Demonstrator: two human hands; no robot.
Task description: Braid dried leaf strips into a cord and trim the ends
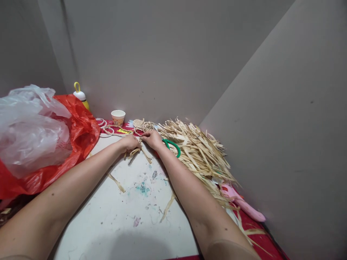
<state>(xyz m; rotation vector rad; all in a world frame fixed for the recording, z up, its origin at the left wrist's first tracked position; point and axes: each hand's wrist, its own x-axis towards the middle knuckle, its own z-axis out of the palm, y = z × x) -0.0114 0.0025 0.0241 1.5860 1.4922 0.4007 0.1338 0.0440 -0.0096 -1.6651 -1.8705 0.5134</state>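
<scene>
Red plastic bag [84, 113], open at left, holds crumpled translucent white plastic [32, 126]. Behind it stands a yellow bottle with a white top and yellow loop [79, 95], its contents hidden. Next, loops of pale cord [104, 134] lie near a small, upright patterned paper cup [118, 119], white inside; whether it holds anything cannot be told. At the far end of a paint-stained white board [127, 206], the left hand [131, 143] closes on a small bunch of flat tan strips [135, 152], while the right hand [153, 139] pinches beside it at the bunch's top, near the cord. A beige coil of rope [142, 125] sits just beyond. At right, a green loop handle [176, 147] touches a heap of dry tan strips [202, 151], with a long pink object [245, 206] at its near edge.
</scene>
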